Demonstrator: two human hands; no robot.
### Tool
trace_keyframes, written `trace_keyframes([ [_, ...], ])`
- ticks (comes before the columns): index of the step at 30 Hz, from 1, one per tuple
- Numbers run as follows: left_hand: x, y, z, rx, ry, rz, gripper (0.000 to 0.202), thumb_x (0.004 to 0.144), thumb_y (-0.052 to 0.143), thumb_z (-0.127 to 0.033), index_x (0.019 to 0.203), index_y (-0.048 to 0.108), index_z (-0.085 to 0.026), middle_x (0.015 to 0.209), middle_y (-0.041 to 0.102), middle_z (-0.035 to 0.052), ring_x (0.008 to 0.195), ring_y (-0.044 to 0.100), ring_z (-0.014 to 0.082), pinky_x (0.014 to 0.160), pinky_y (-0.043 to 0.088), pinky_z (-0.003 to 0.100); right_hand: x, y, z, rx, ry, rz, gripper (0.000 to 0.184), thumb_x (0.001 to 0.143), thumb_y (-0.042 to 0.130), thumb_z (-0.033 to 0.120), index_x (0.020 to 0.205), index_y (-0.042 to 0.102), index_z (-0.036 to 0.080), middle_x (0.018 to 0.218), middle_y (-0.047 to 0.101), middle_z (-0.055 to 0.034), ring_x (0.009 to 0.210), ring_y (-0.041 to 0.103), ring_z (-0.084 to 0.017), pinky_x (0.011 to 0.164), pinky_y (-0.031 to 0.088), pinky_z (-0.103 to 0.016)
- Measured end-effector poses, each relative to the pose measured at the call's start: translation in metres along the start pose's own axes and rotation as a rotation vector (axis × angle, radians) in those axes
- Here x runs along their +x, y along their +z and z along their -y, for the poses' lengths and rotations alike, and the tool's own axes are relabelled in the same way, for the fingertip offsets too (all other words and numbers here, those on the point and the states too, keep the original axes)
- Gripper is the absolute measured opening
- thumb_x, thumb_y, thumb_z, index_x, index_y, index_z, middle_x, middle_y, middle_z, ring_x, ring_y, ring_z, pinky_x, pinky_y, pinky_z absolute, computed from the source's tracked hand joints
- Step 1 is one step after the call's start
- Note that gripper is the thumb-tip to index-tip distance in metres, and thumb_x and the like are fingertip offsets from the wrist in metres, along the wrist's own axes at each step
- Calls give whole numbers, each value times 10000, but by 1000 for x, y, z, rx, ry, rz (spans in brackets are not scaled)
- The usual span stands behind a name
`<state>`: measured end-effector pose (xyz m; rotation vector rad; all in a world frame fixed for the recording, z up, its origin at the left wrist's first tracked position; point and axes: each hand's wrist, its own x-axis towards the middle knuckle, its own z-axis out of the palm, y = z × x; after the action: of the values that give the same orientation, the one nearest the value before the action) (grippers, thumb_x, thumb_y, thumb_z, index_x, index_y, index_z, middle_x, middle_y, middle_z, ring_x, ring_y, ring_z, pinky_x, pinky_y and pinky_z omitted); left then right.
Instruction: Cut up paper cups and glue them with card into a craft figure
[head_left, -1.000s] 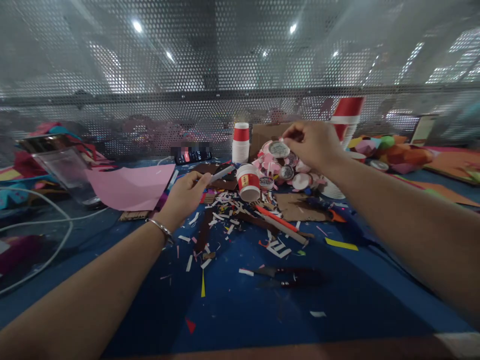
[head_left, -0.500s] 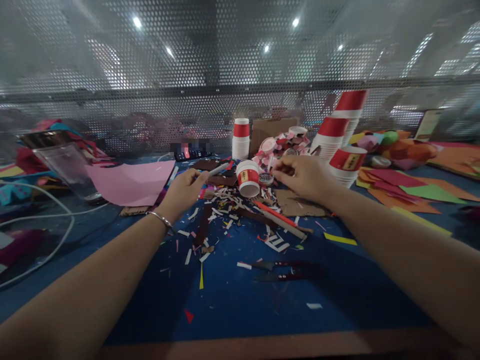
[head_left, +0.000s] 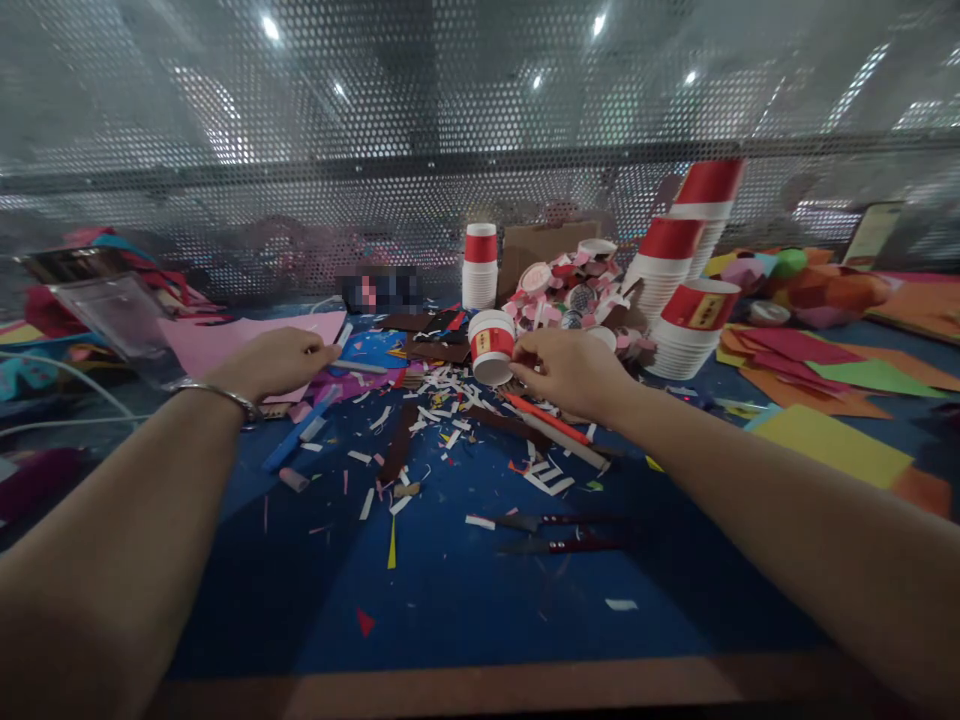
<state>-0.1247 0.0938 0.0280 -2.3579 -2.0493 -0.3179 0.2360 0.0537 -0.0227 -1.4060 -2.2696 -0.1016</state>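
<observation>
In the head view my left hand [head_left: 281, 362] is at the left, over pink paper, with its fingers pinched. A slim pale stick [head_left: 366, 368] extends from its fingertips above purple paper; its exact kind is unclear. My right hand [head_left: 562, 368] is at the centre, curled with thumb and fingertips against the right side of a red and white paper cup [head_left: 493, 340]. The cup is tilted, its mouth toward me. Below this hand lie an orange pen [head_left: 547, 420] and a greyish stick [head_left: 570, 440]. Paper scraps [head_left: 450, 390] surround the cup.
Thread snips [head_left: 562, 546] lie near the front. Stacked paper cups [head_left: 682, 345] stand at the right, another stack [head_left: 480, 285] behind. A heap of pink and white pieces [head_left: 559, 285] sits between. Coloured paper [head_left: 840, 445], a clear container [head_left: 112, 320] and a blue pen [head_left: 289, 445] flank my arms.
My left hand has moved left and toward me with the pale stick, uncovering blue and purple paper. My right hand has moved left and down, onto the cup's side.
</observation>
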Motion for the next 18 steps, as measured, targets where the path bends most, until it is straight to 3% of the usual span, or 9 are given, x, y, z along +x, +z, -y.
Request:
trace_keyframes([
  [4,-2,-2,10,17,-7,158,480,724,674,-618,447,568,-240,507,617,75,562,561,250,627,387,358,1,2,1,-30,13,8,157,920,558,234,886,701,178,872,738,-90,788,636,-235,620,309,-325],
  [6,-5,-5,7,24,0,141,477,719,704,-597,432,564,-243,478,590,66,544,555,244,633,390,365,1,2,3,-39,18,12,165,924,550,232,877,698,178,860,738,-91,773,632,-234,614,303,-327],
  [8,-8,-5,-4,8,31,51,442,734,709,-580,479,582,-242,519,602,58,601,582,255,669,413,368,0,0,5,-40,22,15,166,925,549,237,871,696,180,856,739,-86,765,630,-229,612,302,-326],
  [9,-9,-3,-12,-19,59,-8,398,760,693,-577,556,621,-242,597,647,58,675,616,268,704,435,367,-1,0,5,-38,24,15,171,928,547,242,872,696,181,855,740,-83,762,630,-227,612,302,-325],
  [12,-2,9,-47,-151,156,-129,323,878,595,-482,1031,716,-225,1078,765,88,959,679,285,853,490,371,-4,0,6,-25,21,15,187,937,543,266,879,702,186,861,746,-74,761,631,-218,618,305,-321],
  [14,9,20,-76,-246,236,-133,382,927,550,-426,1212,677,-206,1264,729,98,1110,665,272,959,494,362,-6,0,6,-17,17,19,199,939,543,282,873,705,188,873,751,-76,762,630,-214,618,305,-320],
  [18,40,36,-123,-417,328,-97,464,974,505,-340,1392,584,-153,1488,604,123,1310,585,243,1122,415,346,-9,1,5,-5,26,28,200,924,545,284,839,696,185,863,746,-87,742,618,-210,608,297,-318],
])
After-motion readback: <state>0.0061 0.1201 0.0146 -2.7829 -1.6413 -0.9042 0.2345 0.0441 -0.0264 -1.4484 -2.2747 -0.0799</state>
